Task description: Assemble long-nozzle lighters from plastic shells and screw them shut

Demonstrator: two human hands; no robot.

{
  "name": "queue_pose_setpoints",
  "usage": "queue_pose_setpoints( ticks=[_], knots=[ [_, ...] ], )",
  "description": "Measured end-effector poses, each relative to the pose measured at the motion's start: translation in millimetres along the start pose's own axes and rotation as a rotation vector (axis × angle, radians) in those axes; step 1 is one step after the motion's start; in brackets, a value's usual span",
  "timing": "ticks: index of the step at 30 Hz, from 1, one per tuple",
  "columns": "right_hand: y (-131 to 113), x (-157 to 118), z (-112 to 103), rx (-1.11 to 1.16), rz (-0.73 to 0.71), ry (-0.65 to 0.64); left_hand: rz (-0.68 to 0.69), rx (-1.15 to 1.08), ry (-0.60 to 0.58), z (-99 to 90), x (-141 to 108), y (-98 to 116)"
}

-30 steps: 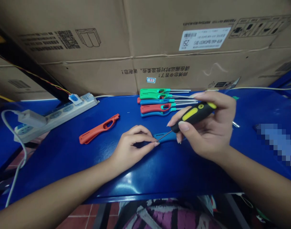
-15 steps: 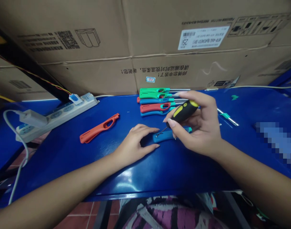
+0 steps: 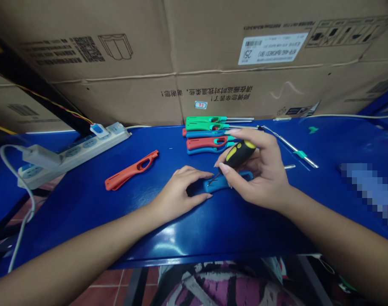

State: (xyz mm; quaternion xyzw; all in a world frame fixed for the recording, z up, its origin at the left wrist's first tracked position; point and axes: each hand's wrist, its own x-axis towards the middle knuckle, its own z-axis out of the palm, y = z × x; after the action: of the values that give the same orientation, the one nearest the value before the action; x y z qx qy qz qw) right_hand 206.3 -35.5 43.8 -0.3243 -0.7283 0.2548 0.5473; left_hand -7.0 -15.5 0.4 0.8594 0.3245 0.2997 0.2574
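Note:
A blue lighter casing (image 3: pixel 215 184) lies on the table in front of me. The thumb and fingertips of my left hand (image 3: pixel 181 189) hold its left end from both sides. My right hand (image 3: pixel 260 170) is closed round the black and yellow handle of a screwdriver (image 3: pixel 237 155), which is tilted down to the left. The screwdriver's thin shaft reaches over the casing's left part; whether its tip touches cannot be made out. My right fingers cover the middle of the casing. An orange-red lighter casing (image 3: pixel 132 171) lies apart to the left.
Several long-nosed lighters in green, red and blue (image 3: pixel 205 123) lie stacked behind my hands. A metal tube with a green collar (image 3: pixel 299 154) lies right of them. A white power strip (image 3: pixel 81 148) with plugs is at left. Large cardboard boxes (image 3: pixel 117 102) stand along the back.
My right hand and the screwdriver have shifted slightly left and down. The far end of the metal tube is now uncovered. My left hand stays nearly in place.

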Motion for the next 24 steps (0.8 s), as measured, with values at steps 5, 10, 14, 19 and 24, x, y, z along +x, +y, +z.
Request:
queue_pose_setpoints(
  ticks=[5, 10, 14, 19, 24],
  knots=[
    [-1.0, 0.0, 0.3, -0.015, -0.018, -0.013, 0.013, 0.0, -0.002, 0.5, -0.1, 0.1],
    [-1.3, -0.4, 0.3, -0.007, -0.042, -0.043, 0.019, 0.002, -0.012, 0.6, -0.3, 0.0],
    [-2.0, -1.0, 0.7, -0.024, -0.05, -0.049, 0.024, -0.006, -0.018, 0.2, 0.0, 0.4],
    [0.1, -0.5, -1.4, -0.029, -0.092, -0.106, 0.024, -0.006, -0.018, 0.1, 0.4, 0.5],
    [0.6, 4.0, -7.4, -0.045, -0.096, -0.246, 0.028, -0.016, -0.024, 1.1, 0.6, 0.3]
  ],
)
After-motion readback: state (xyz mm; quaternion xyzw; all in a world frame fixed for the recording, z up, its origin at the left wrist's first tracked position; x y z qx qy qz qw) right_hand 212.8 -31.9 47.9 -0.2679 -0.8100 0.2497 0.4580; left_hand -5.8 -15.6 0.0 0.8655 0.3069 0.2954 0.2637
